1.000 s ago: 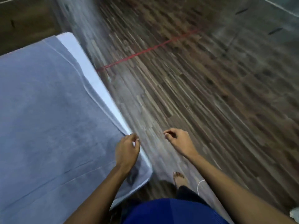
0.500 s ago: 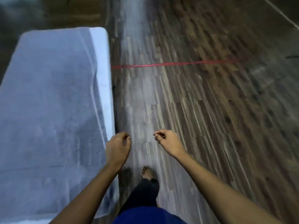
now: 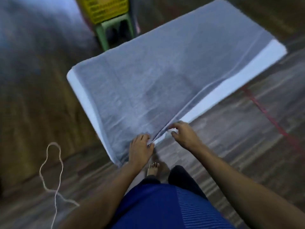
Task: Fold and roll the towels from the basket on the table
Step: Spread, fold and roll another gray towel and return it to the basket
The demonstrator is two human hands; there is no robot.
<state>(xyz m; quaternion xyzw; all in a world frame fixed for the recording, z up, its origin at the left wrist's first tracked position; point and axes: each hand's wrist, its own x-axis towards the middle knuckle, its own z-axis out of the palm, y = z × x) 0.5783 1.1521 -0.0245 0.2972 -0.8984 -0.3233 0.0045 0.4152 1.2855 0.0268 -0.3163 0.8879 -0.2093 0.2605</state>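
Item: grey towel (image 3: 165, 71), spread flat over the white desk (image 3: 257, 66). Your left hand (image 3: 140, 150) and right hand (image 3: 185, 134) each pinched the hem at its near corner, close together, probably to lift a fold. A bare desk strip ran along the right edge. The yellow basket (image 3: 107, 9) stood beyond the far side, well apart.

One view only: head-worn, wide-angle, tilted steeply down and forward. Wearer's torso (image 3: 156, 209) fills the bottom edge. Close below, the table (image 3: 231, 83) under a towel (image 3: 156, 76) runs diagonally, centre to upper right, floor (image 3: 247, 146) around it. Motion-blurred throughout.
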